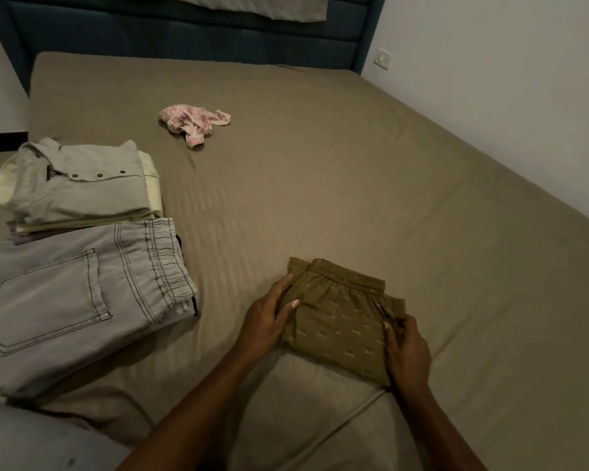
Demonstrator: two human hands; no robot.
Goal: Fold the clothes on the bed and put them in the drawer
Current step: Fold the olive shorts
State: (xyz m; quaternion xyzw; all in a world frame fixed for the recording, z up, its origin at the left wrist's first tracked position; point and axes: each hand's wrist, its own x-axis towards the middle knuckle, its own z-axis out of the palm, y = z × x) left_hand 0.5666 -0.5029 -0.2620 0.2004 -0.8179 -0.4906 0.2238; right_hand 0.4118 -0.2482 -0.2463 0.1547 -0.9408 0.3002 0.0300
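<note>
Fingers (pixel 288 309) of left hand (pixel 267 321) curled over left edge of folded olive shorts (pixel 340 321), thumb laid on top of the cloth; fingers of right hand (pixel 405 348) pinching the right edge of same shorts near the waistband end. Both hands holding the shorts, flat on the bed (pixel 320 185), at near edge of mattress, waistband turned away from the camera.

Bed covered by taupe fitted sheet with faint stripes, filling most of view; dark blue padded headboard (pixel 184 35) at far end, with pale cloth (pixel 238 5) hanging over its top. White wall (pixel 507 79) along right side of bed.

Folded grey jeans (pixel 75 294) lying on left part of bed, back pocket and elastic waistband up, well apart from shorts. Just beyond jeans and touching them, stack of folded garments: grey button shirt (pixel 79 185) on top, collar toward the left, pale yellow garment (pixel 152 185) under it showing at right side, purple layer at the bottom barely visible.

Crumpled pink patterned garment (pixel 194 125) lying unfolded farther up bed, apart from stack and from shorts.

White wall socket (pixel 383 59) on wall right of headboard.
</note>
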